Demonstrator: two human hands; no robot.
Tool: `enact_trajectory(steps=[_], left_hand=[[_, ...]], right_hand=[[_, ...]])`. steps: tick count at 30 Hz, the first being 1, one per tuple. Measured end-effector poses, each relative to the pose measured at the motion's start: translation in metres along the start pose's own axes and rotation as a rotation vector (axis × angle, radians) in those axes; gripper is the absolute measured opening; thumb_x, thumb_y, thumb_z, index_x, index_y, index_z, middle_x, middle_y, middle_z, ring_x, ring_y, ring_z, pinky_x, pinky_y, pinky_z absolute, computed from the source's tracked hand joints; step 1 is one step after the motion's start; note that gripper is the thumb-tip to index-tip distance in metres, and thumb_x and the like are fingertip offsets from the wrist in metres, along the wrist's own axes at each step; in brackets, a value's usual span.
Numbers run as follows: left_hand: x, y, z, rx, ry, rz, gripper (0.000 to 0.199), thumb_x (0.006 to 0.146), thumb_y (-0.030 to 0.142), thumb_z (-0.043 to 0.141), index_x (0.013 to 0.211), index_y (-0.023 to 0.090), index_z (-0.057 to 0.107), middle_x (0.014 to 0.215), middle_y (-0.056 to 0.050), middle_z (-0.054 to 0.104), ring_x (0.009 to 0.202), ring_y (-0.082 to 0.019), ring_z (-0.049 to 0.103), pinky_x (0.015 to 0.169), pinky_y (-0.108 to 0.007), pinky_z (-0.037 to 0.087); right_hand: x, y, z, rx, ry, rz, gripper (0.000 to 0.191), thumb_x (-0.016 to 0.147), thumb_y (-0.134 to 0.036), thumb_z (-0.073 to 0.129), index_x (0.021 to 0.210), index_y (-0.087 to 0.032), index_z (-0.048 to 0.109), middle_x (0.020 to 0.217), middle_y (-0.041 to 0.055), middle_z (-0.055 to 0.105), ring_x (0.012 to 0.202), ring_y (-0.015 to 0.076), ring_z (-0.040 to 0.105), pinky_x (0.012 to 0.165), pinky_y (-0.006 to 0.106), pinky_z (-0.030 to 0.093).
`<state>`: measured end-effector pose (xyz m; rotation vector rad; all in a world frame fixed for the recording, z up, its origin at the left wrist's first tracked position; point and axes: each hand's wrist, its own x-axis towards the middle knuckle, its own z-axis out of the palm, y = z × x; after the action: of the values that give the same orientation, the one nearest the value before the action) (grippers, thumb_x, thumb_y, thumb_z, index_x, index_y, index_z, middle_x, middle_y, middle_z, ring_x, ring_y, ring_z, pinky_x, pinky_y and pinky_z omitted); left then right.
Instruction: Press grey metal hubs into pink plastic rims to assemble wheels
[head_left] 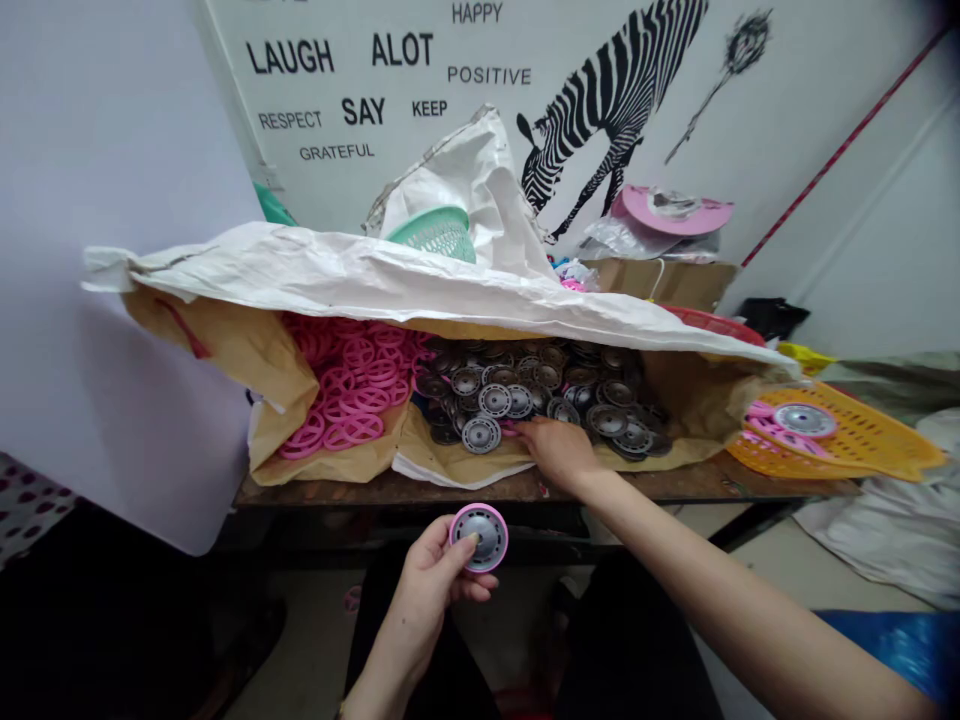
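Left hand (421, 590): our grip is closed on a round grey plastic disc with a pink rim (480, 537), thumb over its face and fingers beneath, probably to steady it while most of the face shows
Disc position: in front of the brown wooden desk (555, 488), above our lap
Right hand (561, 455): we reach into the open white sack with brown paper lining (337, 275); fingertips meet the loose round grey discs (611, 420) near a pink piece, but we cannot tell whether this grip holds anything
Sack mouth: turned towards us, seemingly for easy reach
Pink plastic spoked rings (352, 430): heaped left of the discs, perhaps to separate the kinds
Yellow perforated plastic basket (892, 455): right of the sack, seemingly containing loose pieces, another pink-rimmed disc among them
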<state>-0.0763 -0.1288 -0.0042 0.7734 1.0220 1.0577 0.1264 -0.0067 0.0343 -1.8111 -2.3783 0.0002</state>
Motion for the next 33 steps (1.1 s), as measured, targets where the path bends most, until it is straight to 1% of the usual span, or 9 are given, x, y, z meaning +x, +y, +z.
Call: enact_trajectory(steps=[8,14,19,21,23,25,28,31,33], left_hand=[[0.003,0.008,0.002,-0.017,0.033,0.011,0.054,0.066,0.046,0.085,0.102,0.011,0.063,0.077,-0.004,0.070,0.057,-0.015,0.069,0.049,-0.020,0.053],[0.007,0.011,0.003,-0.051,0.049,0.021,0.059,0.064,0.044,0.086,0.105,0.010,0.060,0.077,-0.004,0.070,0.058,-0.015,0.069,0.049,-0.019,0.055],[0.009,0.012,0.006,-0.011,0.044,0.049,0.056,0.067,0.044,0.084,0.105,0.011,0.061,0.080,-0.004,0.069,0.059,-0.015,0.068,0.051,-0.020,0.056],[0.010,0.011,0.008,0.028,0.021,0.073,0.054,0.069,0.043,0.083,0.107,0.011,0.061,0.085,-0.005,0.070,0.060,-0.015,0.069,0.052,-0.021,0.056],[0.010,0.009,0.010,0.061,-0.028,0.090,0.050,0.072,0.041,0.081,0.108,0.013,0.061,0.089,-0.005,0.070,0.063,-0.015,0.069,0.055,-0.022,0.057],[0.009,0.006,0.013,0.101,-0.078,0.103,0.045,0.075,0.039,0.078,0.108,0.014,0.062,0.091,-0.005,0.069,0.065,-0.015,0.069,0.058,-0.024,0.058],[0.006,0.000,0.021,0.224,-0.116,0.160,0.031,0.081,0.036,0.071,0.105,0.017,0.064,0.090,-0.003,0.068,0.072,-0.017,0.068,0.060,-0.026,0.058],[0.000,-0.006,0.033,0.390,-0.171,0.239,0.022,0.088,0.033,0.061,0.104,0.019,0.066,0.088,-0.003,0.066,0.078,-0.020,0.066,0.063,-0.027,0.058],[-0.004,-0.009,0.043,0.501,-0.249,0.283,0.020,0.092,0.030,0.056,0.106,0.021,0.066,0.092,-0.003,0.067,0.082,-0.020,0.066,0.067,-0.028,0.058]], right_hand=[[0.016,-0.008,0.010,-0.064,-0.002,-0.034,0.029,0.099,-0.027,0.044,0.106,-0.015,0.069,0.105,0.0174,0.072,0.097,0.0268,0.070,0.078,0.031,0.050],[0.007,-0.002,0.007,-0.035,0.003,-0.024,0.025,0.098,-0.027,0.048,0.105,-0.017,0.070,0.107,0.0137,0.072,0.097,0.0267,0.070,0.077,0.030,0.049],[-0.015,-0.009,-0.012,0.044,0.054,-0.005,0.032,0.100,-0.037,0.045,0.107,-0.021,0.072,0.108,0.0099,0.072,0.098,0.0235,0.068,0.079,0.028,0.048],[-0.033,-0.015,-0.019,0.193,0.097,-0.021,0.033,0.101,-0.041,0.045,0.112,-0.024,0.070,0.113,0.0064,0.072,0.103,0.0203,0.067,0.084,0.026,0.047],[-0.053,-0.021,-0.022,0.453,0.093,-0.043,0.030,0.097,-0.042,0.052,0.115,-0.024,0.069,0.114,0.0039,0.072,0.102,0.0190,0.066,0.085,0.026,0.046],[-0.072,-0.025,-0.018,0.732,0.017,-0.079,0.026,0.092,-0.037,0.061,0.112,-0.024,0.070,0.108,0.0022,0.074,0.097,0.0190,0.066,0.082,0.026,0.046],[-0.095,-0.029,-0.003,1.016,-0.058,-0.084,0.016,0.089,-0.028,0.062,0.099,-0.021,0.072,0.093,0.0000,0.073,0.086,0.0171,0.064,0.077,0.025,0.045],[-0.115,-0.028,0.010,1.173,0.010,0.030,0.013,0.087,-0.025,0.060,0.086,-0.018,0.070,0.081,-0.0002,0.068,0.078,0.0159,0.061,0.071,0.024,0.045],[-0.129,-0.024,0.012,1.189,0.042,0.083,0.013,0.087,-0.026,0.060,0.084,-0.018,0.069,0.079,-0.0001,0.067,0.076,0.0158,0.060,0.070,0.024,0.045]])
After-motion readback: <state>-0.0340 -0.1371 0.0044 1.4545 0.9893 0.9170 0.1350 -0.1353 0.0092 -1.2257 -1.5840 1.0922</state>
